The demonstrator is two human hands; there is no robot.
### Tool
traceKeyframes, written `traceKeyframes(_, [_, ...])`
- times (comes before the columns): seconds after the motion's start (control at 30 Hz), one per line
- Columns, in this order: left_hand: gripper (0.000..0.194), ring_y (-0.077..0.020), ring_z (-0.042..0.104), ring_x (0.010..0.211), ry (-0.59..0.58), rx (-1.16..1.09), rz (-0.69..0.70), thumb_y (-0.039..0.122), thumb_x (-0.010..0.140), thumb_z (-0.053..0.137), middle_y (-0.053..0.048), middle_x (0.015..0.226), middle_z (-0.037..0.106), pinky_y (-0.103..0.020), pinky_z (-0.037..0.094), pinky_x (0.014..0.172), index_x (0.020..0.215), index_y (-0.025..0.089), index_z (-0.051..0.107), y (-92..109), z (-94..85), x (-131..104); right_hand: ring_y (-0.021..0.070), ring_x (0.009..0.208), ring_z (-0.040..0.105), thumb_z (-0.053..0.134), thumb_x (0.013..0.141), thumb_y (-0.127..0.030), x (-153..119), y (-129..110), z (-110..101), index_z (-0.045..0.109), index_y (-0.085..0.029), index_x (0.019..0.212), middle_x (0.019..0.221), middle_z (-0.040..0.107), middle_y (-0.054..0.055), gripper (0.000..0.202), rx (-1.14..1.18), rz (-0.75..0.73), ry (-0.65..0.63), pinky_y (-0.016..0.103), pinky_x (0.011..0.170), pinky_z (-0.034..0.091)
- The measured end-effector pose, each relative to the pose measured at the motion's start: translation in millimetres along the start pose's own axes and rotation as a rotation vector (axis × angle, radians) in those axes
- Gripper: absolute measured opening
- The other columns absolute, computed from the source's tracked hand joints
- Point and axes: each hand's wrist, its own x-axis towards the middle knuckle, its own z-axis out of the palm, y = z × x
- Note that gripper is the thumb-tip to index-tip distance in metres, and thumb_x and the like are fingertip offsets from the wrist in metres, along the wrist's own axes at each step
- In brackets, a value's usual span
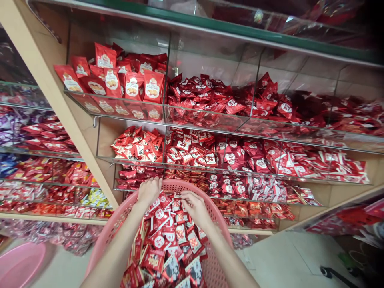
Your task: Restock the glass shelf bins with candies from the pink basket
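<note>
A large pink plastic basket with a perforated wall is in front of me, filled with small wrapped candy packets, mostly red and white. My left hand is closed over the far left part of the basket's rim. Inside the far side of the basket, my right hand has its fingers curled, with thumb and fingertips close together at a small red-and-white candy packet. Its grip on that packet is partly hidden. Long thin sticks lie among the packets at the left.
Clear-fronted shelves rise behind the basket, holding red cookie packets, dark red packets and orange-red packets in divided bins. A slanted wooden post stands left. A pink basin rests on the floor.
</note>
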Motion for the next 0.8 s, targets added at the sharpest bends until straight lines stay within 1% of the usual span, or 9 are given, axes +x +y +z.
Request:
traceKeyframes(0.13, [0.046,-0.0227,0.059,0.101,-0.019,-0.008,-0.003,0.037,0.094,0.019,-0.011,0.106,0.064,-0.034,0.041,0.086,0.104,0.014,0.057,1.2,-3.3,-1.1,0.0154,0.102,0.058,0.045,0.085,-0.015,-3.9,3.4,5.2,0.062,-0.021,0.087,0.112,0.061,0.007,0.018,-0.023,-0.025,-0.069,0.028,0.087,0.046])
traceKeyframes(0.27, [0.046,-0.0227,0.059,0.1,-0.029,-0.007,0.006,0.038,0.094,0.02,-0.012,0.105,0.064,-0.035,0.041,0.086,0.106,0.013,0.057,0.7,-3.2,-1.2,0.0164,0.104,0.058,0.044,0.079,-0.006,-5.0,9.3,6.0,0.063,-0.02,0.083,0.114,0.059,0.006,0.024,-0.116,0.03,-0.117,0.03,0.088,0.046])
traceKeyframes(0.37, [0.046,-0.0225,0.059,0.099,-0.024,-0.009,0.021,0.038,0.094,0.019,-0.012,0.104,0.064,-0.035,0.041,0.087,0.105,0.013,0.057,-0.7,-0.7,-0.5,0.016,0.106,0.057,0.044,0.072,0.0,-6.5,13.4,5.9,0.063,-0.021,0.088,0.116,0.058,0.005,0.033,-0.172,0.048,-0.15,0.03,0.092,0.044])
traceKeyframes(0.47, [0.046,-0.0227,0.06,0.099,-0.017,-0.006,0.032,0.038,0.094,0.019,-0.012,0.104,0.064,-0.035,0.041,0.087,0.104,0.013,0.057,-1.8,1.7,0.2,0.017,0.108,0.056,0.044,0.072,0.0,-8.8,13.5,6.0,0.065,-0.022,0.092,0.118,0.058,0.004,0.036,-0.24,0.039,-0.161,0.031,0.095,0.042])
traceKeyframes(0.53, [0.046,-0.0231,0.06,0.099,-0.016,-0.004,0.032,0.037,0.094,0.02,-0.013,0.103,0.065,-0.035,0.041,0.087,0.104,0.013,0.057,-2.3,3.1,0.7,0.019,0.109,0.055,0.045,0.074,-0.002,-9.9,10.8,5.9,0.066,-0.022,0.091,0.118,0.059,0.005,0.034,-0.292,0.041,-0.136,0.034,0.097,0.041])
traceKeyframes(0.63, [0.046,-0.0236,0.06,0.099,-0.012,-0.004,0.03,0.037,0.094,0.019,-0.012,0.103,0.065,-0.036,0.041,0.086,0.103,0.013,0.057,-3.1,5.3,2.0,0.0203,0.106,0.056,0.045,0.077,-0.005,-8.2,3.0,4.2,0.067,-0.021,0.089,0.114,0.061,0.006,0.03,-0.302,0.019,-0.053,0.036,0.096,0.041])
traceKeyframes(0.73, [0.045,-0.0227,0.06,0.099,-0.008,-0.007,0.024,0.037,0.094,0.019,-0.012,0.104,0.064,-0.036,0.041,0.086,0.103,0.013,0.057,-3.9,6.9,3.0,0.0187,0.101,0.057,0.043,0.081,-0.007,0.5,-8.6,-3.6,0.067,-0.022,0.089,0.107,0.064,0.006,0.029,-0.238,-0.058,0.063,0.034,0.091,0.045])
traceKeyframes(0.8, [0.045,-0.022,0.059,0.1,-0.015,-0.01,0.014,0.037,0.094,0.019,-0.012,0.105,0.064,-0.035,0.041,0.087,0.103,0.014,0.057,-4.1,6.9,3.1,0.0182,0.1,0.057,0.042,0.083,-0.01,10.7,-17.7,-15.1,0.066,-0.021,0.092,0.105,0.064,0.007,0.028,-0.22,-0.121,0.169,0.033,0.091,0.045])
